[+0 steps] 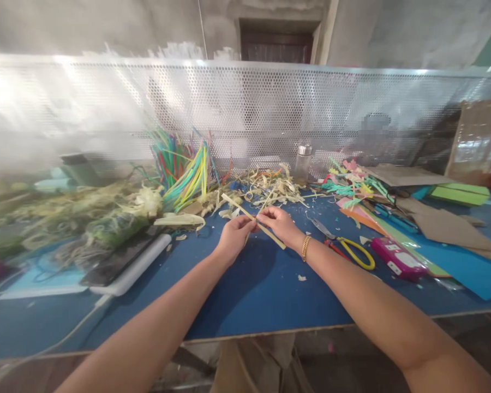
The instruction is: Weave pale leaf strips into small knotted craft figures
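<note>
Over the middle of the blue table my left hand (232,238) and my right hand (281,225) meet, fingertips almost touching. Both are closed in a pinch on a long pale yellow strip (273,238), which runs slantwise from upper left to lower right. A second thin pale strip seems to cross it between my fingers; which hand grips that one is hard to make out. A bracelet circles my right wrist. Beyond my hands lies a heap of pale dry strips and scraps (276,183). Yellow-and-red handled pliers (354,252) rest beside my right forearm.
A bundle of coloured stems (188,169) stands behind left, near tangled fibres (118,218). A phone (120,259) lies on a white device with a cable. At right are a magenta device (399,258), coloured paper (470,267) and cardboard. A glass bottle (304,164) stands by the perforated metal panel (270,98).
</note>
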Available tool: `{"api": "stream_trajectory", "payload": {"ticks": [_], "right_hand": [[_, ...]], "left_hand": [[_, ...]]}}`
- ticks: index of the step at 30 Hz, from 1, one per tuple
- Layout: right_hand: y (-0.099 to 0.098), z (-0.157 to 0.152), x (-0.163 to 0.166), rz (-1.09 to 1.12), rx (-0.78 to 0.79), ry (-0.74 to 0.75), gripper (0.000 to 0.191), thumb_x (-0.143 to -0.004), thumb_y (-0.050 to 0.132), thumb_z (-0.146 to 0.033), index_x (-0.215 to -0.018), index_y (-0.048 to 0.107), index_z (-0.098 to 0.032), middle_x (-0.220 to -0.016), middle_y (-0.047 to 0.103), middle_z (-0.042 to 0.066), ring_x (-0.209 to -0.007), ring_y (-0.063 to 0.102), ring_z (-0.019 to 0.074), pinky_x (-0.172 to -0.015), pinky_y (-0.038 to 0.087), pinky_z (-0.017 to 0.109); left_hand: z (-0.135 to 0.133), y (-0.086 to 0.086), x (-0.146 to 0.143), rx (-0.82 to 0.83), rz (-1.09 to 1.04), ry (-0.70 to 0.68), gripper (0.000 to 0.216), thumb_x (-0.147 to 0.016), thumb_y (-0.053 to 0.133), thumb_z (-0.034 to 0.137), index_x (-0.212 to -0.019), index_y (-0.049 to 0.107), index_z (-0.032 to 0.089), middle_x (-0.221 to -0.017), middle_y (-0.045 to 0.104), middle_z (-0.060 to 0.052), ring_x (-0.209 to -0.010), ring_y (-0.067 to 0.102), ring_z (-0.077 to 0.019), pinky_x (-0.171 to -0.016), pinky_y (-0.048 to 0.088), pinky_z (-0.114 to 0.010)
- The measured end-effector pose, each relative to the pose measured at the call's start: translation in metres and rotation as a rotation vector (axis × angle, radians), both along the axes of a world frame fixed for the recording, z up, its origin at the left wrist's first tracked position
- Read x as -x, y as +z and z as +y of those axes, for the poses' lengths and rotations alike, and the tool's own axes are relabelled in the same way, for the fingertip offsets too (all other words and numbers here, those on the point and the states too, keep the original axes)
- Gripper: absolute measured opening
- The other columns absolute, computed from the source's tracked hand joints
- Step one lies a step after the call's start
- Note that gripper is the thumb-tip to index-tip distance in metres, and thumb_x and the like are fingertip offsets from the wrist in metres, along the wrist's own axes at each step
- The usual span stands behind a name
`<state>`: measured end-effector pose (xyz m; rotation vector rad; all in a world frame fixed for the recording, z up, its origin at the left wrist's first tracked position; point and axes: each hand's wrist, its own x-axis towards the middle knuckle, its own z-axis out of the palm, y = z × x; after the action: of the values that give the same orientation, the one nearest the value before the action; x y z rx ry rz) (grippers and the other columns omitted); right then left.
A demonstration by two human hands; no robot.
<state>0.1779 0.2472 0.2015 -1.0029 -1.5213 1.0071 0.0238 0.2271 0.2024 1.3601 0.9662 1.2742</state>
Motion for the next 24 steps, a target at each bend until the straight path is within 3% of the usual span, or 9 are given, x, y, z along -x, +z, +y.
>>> {"api": "stream_trajectory", "payload": {"ticks": [7, 11, 15, 19, 24], "right_hand": [[0.005, -0.005, -0.001, -0.376, -0.118, 0.087, 0.02, -0.084, 0.061, -0.038, -0.09, 0.055, -0.02, -0.079, 0.065, 0.002, -0.069, 0.06, 0.0145, -0.065, 0.044, 0.026], [0.007, -0.015, -0.002, -0.741, -0.274, -0.003, 0.012, -0.093, 0.047, -0.03, -0.094, 0.055, -0.02, -0.083, 0.066, 0.004, -0.077, 0.059, 0.0168, -0.067, 0.038, 0.026], [0.011, -0.028, 0.005, -0.955, -0.331, -0.097, 0.024, -0.098, 0.035, -0.032, -0.099, 0.056, -0.019, -0.093, 0.068, 0.009, -0.083, 0.061, 0.0203, -0.066, 0.035, 0.028], [0.014, -0.04, 0.013, -1.013, -0.296, -0.167, 0.035, -0.1, 0.027, -0.03, -0.099, 0.06, -0.02, -0.091, 0.071, 0.01, -0.081, 0.064, 0.0211, -0.066, 0.035, 0.03], [0.016, -0.043, 0.017, -1.022, -0.229, -0.163, 0.036, -0.098, 0.028, -0.029, -0.096, 0.064, -0.02, -0.091, 0.072, 0.011, -0.08, 0.064, 0.0217, -0.064, 0.034, 0.03]], "left_hand": [[0.004, 0.006, 0.005, -0.035, -0.035, 0.104, 0.023, -0.066, 0.074, 0.038, -0.073, 0.065, 0.017, -0.064, 0.067, -0.002, -0.065, 0.06, -0.0166, -0.064, 0.045, -0.028], [0.005, 0.007, 0.006, -0.067, -0.01, 0.055, 0.028, -0.06, 0.079, 0.038, -0.074, 0.066, 0.017, -0.065, 0.067, -0.001, -0.063, 0.059, -0.0161, -0.063, 0.045, -0.028], [0.005, 0.008, 0.005, -0.126, 0.052, 0.036, 0.026, -0.062, 0.078, 0.039, -0.072, 0.068, 0.017, -0.064, 0.065, 0.0, -0.062, 0.056, -0.0147, -0.064, 0.044, -0.028], [0.006, 0.008, 0.003, -0.156, 0.108, 0.027, 0.023, -0.067, 0.074, 0.04, -0.067, 0.068, 0.017, -0.063, 0.065, -0.001, -0.062, 0.056, -0.0158, -0.066, 0.044, -0.029], [0.01, 0.0, 0.002, -0.182, 0.167, 0.137, 0.02, -0.067, 0.072, 0.037, -0.065, 0.067, 0.018, -0.06, 0.062, 0.0, -0.062, 0.054, -0.0153, -0.064, 0.043, -0.029]]}}
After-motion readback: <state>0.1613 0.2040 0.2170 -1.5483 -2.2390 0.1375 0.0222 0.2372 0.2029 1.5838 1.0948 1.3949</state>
